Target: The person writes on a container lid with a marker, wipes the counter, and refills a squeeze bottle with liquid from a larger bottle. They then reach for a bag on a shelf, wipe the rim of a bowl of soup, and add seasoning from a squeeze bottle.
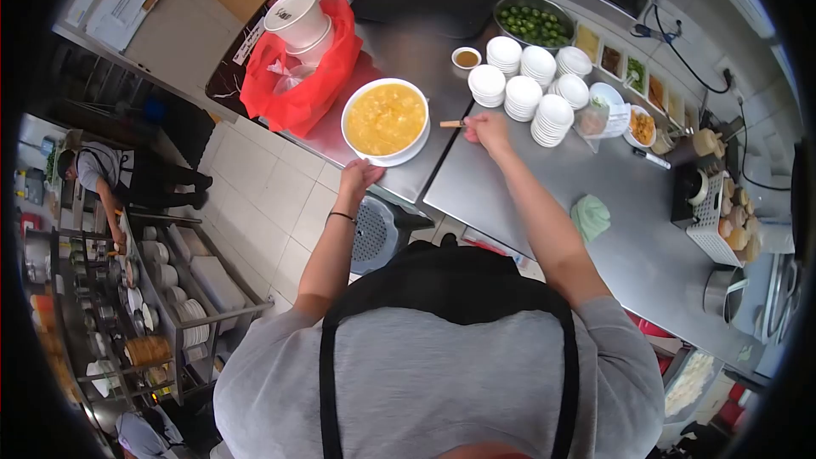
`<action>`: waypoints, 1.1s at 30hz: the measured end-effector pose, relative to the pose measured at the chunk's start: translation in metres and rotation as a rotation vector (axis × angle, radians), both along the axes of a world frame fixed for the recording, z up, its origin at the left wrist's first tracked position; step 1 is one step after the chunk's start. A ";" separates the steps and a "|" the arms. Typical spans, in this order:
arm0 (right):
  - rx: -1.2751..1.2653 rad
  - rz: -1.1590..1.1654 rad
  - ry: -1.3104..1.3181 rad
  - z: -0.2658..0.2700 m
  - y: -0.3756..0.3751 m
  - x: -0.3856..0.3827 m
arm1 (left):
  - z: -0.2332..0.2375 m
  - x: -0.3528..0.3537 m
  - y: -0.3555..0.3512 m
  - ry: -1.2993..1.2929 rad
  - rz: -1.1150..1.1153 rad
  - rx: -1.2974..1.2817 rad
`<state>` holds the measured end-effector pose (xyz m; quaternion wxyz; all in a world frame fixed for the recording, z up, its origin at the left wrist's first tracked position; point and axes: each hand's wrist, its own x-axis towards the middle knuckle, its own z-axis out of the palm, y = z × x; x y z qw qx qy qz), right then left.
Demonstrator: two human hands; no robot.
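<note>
A white bowl (347,123) full of yellow, egg-flecked soup (387,119) sits on a white plate (411,154) near the counter's front edge. My left hand (361,176) is at the plate's near rim, with its fingers closed on the edge and partly hidden. To the right of the bowl, my right hand (486,132) pinches a small tan wooden-looking clip or stick (451,124), which points toward the bowl. Stacks of small white dishes (522,98) stand just beyond that hand, and a small cup of brown sauce (466,58) lies behind it.
A red plastic bag (293,106) with white tubs (295,19) stands left of the bowl. Behind are a metal bowl of green limes (534,24) and garnish containers (636,72). A green cloth (590,217) lies at right. Another person (110,172) works at far left.
</note>
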<state>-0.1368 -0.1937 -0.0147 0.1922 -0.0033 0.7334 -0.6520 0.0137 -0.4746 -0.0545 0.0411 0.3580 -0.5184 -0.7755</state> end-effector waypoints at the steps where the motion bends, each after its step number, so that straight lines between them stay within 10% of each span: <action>1: 0.039 -0.043 -0.056 -0.005 -0.018 -0.015 | -0.004 -0.005 -0.001 0.026 -0.022 0.064; 10: 0.110 0.030 -0.102 -0.042 -0.061 -0.066 | 0.002 -0.020 0.008 0.033 0.080 0.093; 17: 0.586 0.115 0.505 -0.003 -0.054 -0.021 | -0.027 -0.062 -0.015 0.134 0.065 0.102; 28: 0.216 -0.558 0.817 0.174 0.150 0.000 | -0.027 -0.138 -0.027 0.165 0.080 0.070; 33: -0.546 -0.806 0.787 0.294 0.258 0.010 | -0.044 -0.148 -0.025 0.195 0.090 0.077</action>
